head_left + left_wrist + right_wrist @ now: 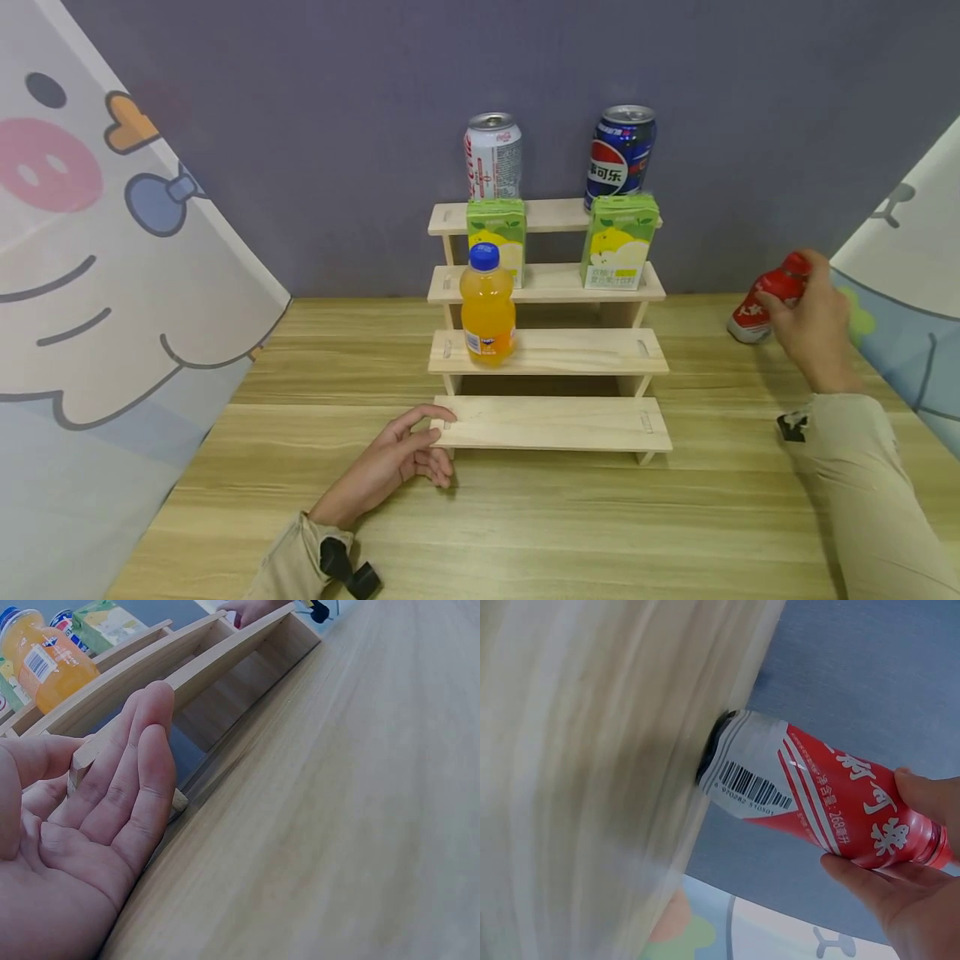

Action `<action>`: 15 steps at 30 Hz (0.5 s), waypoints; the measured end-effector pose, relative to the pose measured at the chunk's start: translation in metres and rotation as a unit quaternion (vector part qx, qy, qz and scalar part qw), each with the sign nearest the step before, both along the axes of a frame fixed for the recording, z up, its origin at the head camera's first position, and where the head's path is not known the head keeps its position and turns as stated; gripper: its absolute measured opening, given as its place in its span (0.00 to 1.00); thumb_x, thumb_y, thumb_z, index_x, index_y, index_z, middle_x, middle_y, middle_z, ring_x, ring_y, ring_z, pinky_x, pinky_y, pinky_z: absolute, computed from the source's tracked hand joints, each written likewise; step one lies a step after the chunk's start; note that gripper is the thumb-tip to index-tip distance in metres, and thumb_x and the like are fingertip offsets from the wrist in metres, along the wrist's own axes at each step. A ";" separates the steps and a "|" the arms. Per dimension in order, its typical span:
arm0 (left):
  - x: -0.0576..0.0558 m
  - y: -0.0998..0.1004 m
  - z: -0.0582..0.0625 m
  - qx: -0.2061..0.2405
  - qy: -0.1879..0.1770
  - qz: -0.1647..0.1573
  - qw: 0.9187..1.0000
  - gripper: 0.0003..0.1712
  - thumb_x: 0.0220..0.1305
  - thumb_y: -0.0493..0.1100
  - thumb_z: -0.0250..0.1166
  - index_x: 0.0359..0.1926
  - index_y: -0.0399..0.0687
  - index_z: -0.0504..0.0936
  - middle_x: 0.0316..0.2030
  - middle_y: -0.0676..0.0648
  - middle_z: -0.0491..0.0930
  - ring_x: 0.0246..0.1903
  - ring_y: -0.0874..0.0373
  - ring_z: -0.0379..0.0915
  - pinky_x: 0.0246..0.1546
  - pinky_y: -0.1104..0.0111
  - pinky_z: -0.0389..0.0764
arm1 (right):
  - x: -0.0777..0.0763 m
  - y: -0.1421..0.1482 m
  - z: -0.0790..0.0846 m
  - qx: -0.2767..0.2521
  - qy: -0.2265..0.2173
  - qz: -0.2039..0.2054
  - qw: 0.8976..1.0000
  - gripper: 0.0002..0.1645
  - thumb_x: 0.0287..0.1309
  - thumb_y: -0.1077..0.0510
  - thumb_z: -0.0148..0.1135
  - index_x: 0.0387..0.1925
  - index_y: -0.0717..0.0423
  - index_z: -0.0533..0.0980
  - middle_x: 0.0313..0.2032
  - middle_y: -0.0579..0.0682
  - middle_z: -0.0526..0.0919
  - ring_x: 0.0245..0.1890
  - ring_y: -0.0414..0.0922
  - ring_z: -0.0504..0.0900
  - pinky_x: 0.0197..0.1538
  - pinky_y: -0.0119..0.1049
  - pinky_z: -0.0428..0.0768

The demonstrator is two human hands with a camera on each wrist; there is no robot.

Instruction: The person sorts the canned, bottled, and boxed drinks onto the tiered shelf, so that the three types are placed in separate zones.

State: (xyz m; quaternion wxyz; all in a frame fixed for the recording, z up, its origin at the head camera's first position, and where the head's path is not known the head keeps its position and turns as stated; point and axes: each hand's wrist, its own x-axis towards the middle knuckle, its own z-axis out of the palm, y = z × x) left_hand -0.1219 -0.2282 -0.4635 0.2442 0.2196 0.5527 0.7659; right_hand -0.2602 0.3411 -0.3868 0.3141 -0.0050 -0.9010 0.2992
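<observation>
At the right of the table my right hand [816, 325] grips a small red cola bottle [771, 298] near its red cap. The bottle leans; in the right wrist view its base meets the wood, with a barcode on the white lower part of the cola bottle [769, 780]. My left hand [397, 458] pinches the left end of the lowest step of a wooden tiered shelf [551, 423], index finger on top and thumb at the front edge. In the left wrist view, the other fingers [154, 776] stretch out beside the step end. An orange soda bottle [487, 312] with a blue cap stands on the step above.
Two green juice cartons [621, 243] stand on the second step from the top. Above them are a white cola can [492, 158] at left and a blue Pepsi can [621, 154] at right. A grey wall [360, 167] rises behind; cartoon-printed cloths [112, 275] flank the table [337, 367].
</observation>
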 end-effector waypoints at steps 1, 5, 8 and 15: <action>0.000 0.000 0.000 0.000 0.000 0.000 1.000 0.19 0.80 0.37 0.43 0.67 0.39 0.65 0.35 0.39 0.86 0.33 0.50 0.85 0.37 0.62 0.86 | 0.000 -0.001 0.001 0.002 0.003 0.001 1.000 0.41 0.60 0.62 0.69 0.70 0.59 0.59 0.50 0.72 0.78 0.27 0.20 0.60 0.32 0.16 0.59; 0.001 0.000 0.000 -0.001 0.000 0.000 1.000 0.19 0.80 0.37 0.43 0.67 0.39 0.65 0.35 0.39 0.86 0.33 0.50 0.85 0.37 0.62 0.86 | 0.000 -0.006 0.007 0.002 0.026 0.017 1.000 0.42 0.59 0.64 0.69 0.70 0.60 0.59 0.49 0.72 0.78 0.29 0.24 0.63 0.33 0.15 0.60; 0.000 0.000 0.000 0.000 -0.001 0.000 1.000 0.19 0.80 0.37 0.43 0.67 0.39 0.65 0.35 0.39 0.86 0.33 0.50 0.85 0.37 0.62 0.86 | 0.003 -0.013 0.015 0.006 0.043 0.036 0.998 0.43 0.58 0.66 0.69 0.70 0.60 0.58 0.48 0.73 0.78 0.30 0.25 0.64 0.33 0.12 0.60; -0.001 0.000 0.000 0.003 -0.003 -0.001 1.000 0.19 0.81 0.37 0.42 0.67 0.39 0.65 0.35 0.39 0.86 0.33 0.50 0.85 0.36 0.62 0.87 | 0.013 -0.030 0.036 0.012 0.040 0.060 0.997 0.44 0.59 0.64 0.69 0.72 0.53 0.58 0.49 0.70 0.79 0.32 0.21 0.65 0.35 0.12 0.61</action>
